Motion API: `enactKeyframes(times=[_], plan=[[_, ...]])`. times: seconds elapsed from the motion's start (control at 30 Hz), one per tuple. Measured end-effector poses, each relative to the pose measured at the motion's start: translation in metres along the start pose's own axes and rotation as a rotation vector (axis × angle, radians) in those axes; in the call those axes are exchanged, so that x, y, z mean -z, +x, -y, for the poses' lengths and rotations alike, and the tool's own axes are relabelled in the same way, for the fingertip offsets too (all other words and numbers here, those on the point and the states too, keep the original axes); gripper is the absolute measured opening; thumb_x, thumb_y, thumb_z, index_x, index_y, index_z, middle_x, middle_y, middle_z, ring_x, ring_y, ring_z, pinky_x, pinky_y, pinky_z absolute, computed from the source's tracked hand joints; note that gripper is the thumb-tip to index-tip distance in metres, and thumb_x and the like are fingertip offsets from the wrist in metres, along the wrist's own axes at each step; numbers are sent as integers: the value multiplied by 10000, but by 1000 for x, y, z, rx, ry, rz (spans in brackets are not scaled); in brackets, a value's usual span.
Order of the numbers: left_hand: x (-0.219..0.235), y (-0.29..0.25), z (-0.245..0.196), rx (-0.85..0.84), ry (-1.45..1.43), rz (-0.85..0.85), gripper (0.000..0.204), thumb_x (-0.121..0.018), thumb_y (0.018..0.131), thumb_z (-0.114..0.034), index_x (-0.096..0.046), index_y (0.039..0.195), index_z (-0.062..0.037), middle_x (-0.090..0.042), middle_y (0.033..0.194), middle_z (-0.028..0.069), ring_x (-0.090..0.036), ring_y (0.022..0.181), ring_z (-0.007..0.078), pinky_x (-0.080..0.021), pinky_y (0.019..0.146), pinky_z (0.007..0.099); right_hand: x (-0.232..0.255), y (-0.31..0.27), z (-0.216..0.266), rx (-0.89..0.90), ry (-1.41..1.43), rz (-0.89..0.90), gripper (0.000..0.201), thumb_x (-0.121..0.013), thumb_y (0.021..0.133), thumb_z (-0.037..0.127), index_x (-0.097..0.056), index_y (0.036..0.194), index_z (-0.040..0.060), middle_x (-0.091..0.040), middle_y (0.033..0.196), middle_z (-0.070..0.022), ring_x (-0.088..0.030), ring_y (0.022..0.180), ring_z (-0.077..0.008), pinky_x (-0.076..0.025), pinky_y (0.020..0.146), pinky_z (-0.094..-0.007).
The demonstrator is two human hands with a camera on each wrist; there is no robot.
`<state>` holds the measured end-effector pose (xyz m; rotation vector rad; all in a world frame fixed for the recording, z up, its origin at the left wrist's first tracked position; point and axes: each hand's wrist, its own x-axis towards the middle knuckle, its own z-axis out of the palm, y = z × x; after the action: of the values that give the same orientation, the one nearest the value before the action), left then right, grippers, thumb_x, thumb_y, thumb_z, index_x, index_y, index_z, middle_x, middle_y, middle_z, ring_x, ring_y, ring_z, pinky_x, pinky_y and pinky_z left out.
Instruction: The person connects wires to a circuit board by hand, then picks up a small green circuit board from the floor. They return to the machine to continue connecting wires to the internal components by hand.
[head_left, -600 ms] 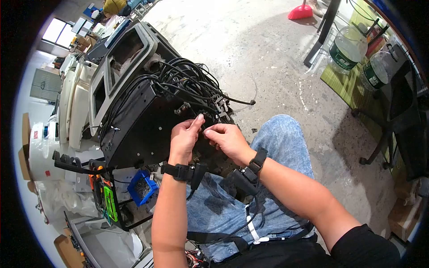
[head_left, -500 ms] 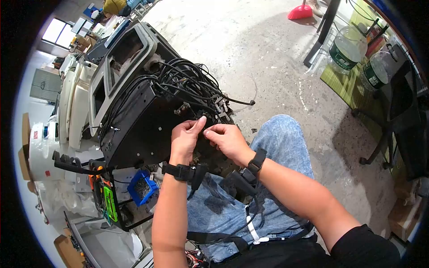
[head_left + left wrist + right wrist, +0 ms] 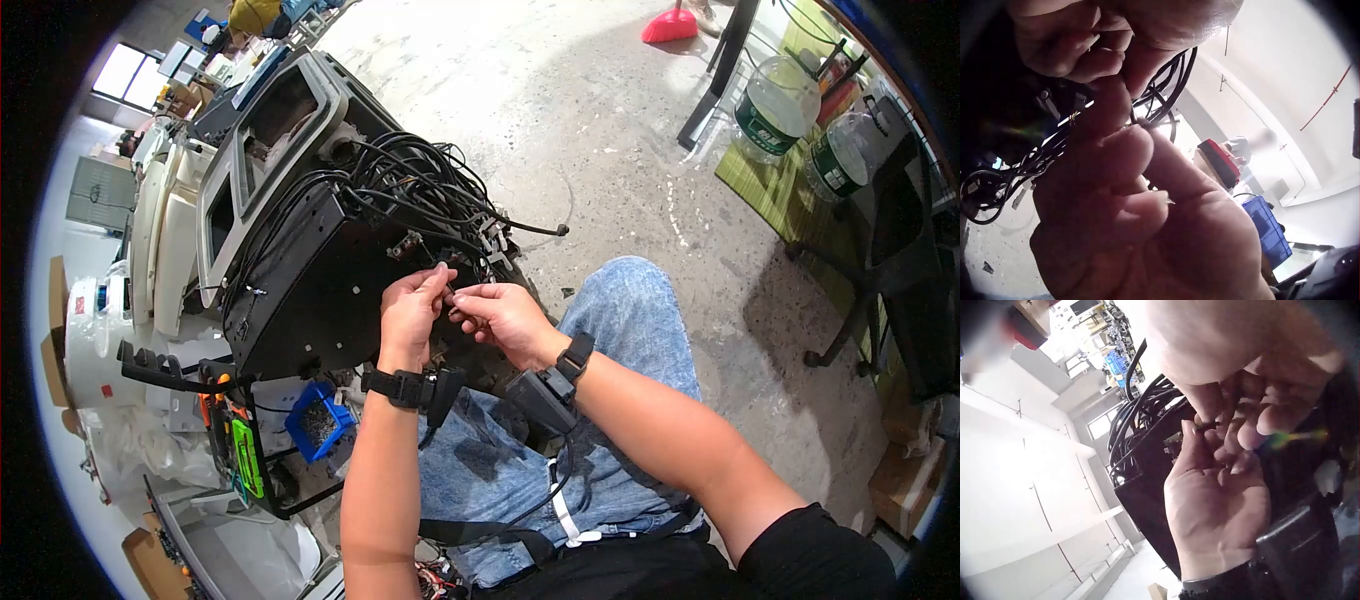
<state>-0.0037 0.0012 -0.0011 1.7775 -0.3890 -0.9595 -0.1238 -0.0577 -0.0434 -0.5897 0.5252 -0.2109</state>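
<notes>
Pinching a thin dark piece [image 3: 1207, 427] between them, the person's left hand [image 3: 410, 308] and right hand [image 3: 508, 320] nearly meet at the fingertips. Both thumbs are pressed toward bent forefingers, with little gap, and the other fingers are curled in. The piece sits in the narrow space between the two grips, in front of the black panel [image 3: 290, 285] and below the cable bundle [image 3: 420, 170]. Its long axis runs from one hand's fingertips to the other's, lying roughly sideways in the right wrist view. Fingers cover its ends, so which end is the tip cannot be told.
</notes>
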Motion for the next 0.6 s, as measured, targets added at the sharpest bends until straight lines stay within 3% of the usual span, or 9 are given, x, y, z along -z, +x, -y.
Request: enactKeyframes(times=[0.2, 0.27, 0.37, 0.6], plan=[[-2, 1, 2, 19, -51, -12, 229, -603, 813, -198, -622, 912, 7, -496, 649, -38, -382, 542, 23, -307, 488, 171, 2, 8, -8, 250, -336, -142, 172, -569, 820, 166, -615, 907, 25, -596, 742, -7, -506, 611, -58, -411, 548, -197], [-2, 4, 2, -24, -190, -72, 224, -598, 816, -171, -607, 955, 3, -485, 669, -37, -378, 534, 25, -308, 485, 170, 5, 13, -14, 408, -478, -237, 181, -579, 802, 150, -624, 878, -7, -597, 692, -17, -509, 580, -72, -415, 531, -209], [2, 10, 6, -20, -369, -16, 212, -586, 819, -134, -590, 984, 0, -472, 697, -34, -381, 552, 34, -313, 484, 175, 4, 11, -11, 496, -638, -286, 195, -592, 784, 149, -625, 865, -26, -598, 660, -34, -521, 565, -81, -423, 520, -225], [3, 25, 11, 69, -667, -52, 167, -566, 824, -100, -589, 978, -39, -435, 701, -31, -382, 592, 57, -312, 481, 185, 4, 10, -9, 481, -659, -313, 203, -599, 774, 156, -627, 865, -23, -599, 651, -46, -528, 565, -86, -430, 523, -239]])
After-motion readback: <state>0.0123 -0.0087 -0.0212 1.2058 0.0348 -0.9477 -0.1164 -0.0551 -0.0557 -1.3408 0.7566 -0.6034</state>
